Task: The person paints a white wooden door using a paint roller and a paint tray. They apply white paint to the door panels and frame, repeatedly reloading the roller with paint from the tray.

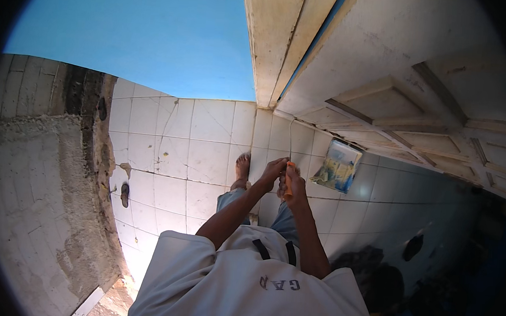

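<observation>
My right hand grips the orange handle of what looks like a paint roller frame. Its thin metal rod points away from me and bends at the far end, close to the bottom of the white panelled door. At the top of the handle, the fingers of my left hand close around the base of the rod; exactly what they pinch is partly hidden. On the tiles to the right lies a paint-stained tray, smeared blue and yellow.
A blue wall meets the cream door frame ahead. My bare foot stands on white floor tiles. Sandals lie near the broken tile edge at left, beside rough concrete. Dark objects sit in shadow at lower right.
</observation>
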The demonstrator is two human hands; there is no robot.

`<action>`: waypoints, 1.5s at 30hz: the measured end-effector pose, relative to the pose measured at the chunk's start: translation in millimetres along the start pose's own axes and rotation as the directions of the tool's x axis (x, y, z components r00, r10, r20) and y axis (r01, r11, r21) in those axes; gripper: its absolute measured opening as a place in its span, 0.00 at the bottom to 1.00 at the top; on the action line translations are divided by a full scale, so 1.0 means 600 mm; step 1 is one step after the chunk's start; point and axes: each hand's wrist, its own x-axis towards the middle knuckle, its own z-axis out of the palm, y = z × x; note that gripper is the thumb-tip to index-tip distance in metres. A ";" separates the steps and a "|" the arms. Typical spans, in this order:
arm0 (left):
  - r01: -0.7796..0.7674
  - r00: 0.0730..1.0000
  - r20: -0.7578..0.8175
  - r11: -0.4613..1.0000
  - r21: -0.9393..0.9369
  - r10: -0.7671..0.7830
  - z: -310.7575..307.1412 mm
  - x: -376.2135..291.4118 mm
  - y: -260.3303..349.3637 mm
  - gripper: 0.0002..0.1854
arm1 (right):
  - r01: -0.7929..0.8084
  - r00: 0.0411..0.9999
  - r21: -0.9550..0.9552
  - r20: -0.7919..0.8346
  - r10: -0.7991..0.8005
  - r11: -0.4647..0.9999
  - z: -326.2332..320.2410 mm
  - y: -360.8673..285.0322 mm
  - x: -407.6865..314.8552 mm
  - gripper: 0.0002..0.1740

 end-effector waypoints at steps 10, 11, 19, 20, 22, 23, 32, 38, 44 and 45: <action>-0.018 0.987 -0.149 0.958 0.285 0.063 -0.101 -0.052 -0.105 0.25 | -0.036 0.999 0.062 0.029 0.034 0.997 -0.032 0.033 0.088 0.15; -0.027 0.987 -0.145 0.955 0.296 0.073 -0.108 -0.059 -0.117 0.25 | -0.041 0.999 0.065 0.037 0.039 0.997 -0.036 0.033 0.097 0.16; 0.021 0.981 -0.189 0.943 0.331 0.044 -0.158 -0.096 -0.185 0.24 | -0.058 0.998 0.034 -0.017 0.058 0.998 -0.060 0.041 0.166 0.13; 0.023 0.980 -0.194 0.943 0.331 0.044 -0.163 -0.100 -0.190 0.24 | -0.065 0.998 0.041 -0.006 0.065 0.997 -0.065 0.044 0.176 0.13; 0.027 0.978 -0.204 0.943 0.330 0.044 -0.169 -0.105 -0.199 0.24 | -0.076 0.997 0.053 0.013 0.075 0.996 -0.076 0.045 0.194 0.12; 0.031 0.976 -0.212 0.943 0.331 0.043 -0.173 -0.107 -0.203 0.23 | -0.086 0.996 0.040 0.011 0.086 0.995 -0.081 0.045 0.203 0.13; 0.047 0.972 -0.235 0.964 0.262 0.017 -0.192 -0.116 -0.233 0.23 | -0.076 0.997 0.007 0.024 0.076 0.997 -0.118 0.059 0.275 0.14; 0.066 0.971 -0.238 0.985 0.160 -0.026 -0.186 -0.120 -0.230 0.25 | -0.097 0.994 0.025 0.058 0.095 0.995 -0.138 0.066 0.314 0.15; 0.049 0.979 -0.203 0.986 0.161 -0.015 -0.206 -0.103 -0.208 0.26 | -0.113 0.994 -0.004 0.012 0.113 0.994 -0.151 0.074 0.337 0.16; 0.044 0.981 -0.194 0.985 0.165 -0.011 -0.211 -0.099 -0.207 0.26 | -0.120 0.993 -0.005 0.012 0.120 0.993 -0.154 0.075 0.344 0.16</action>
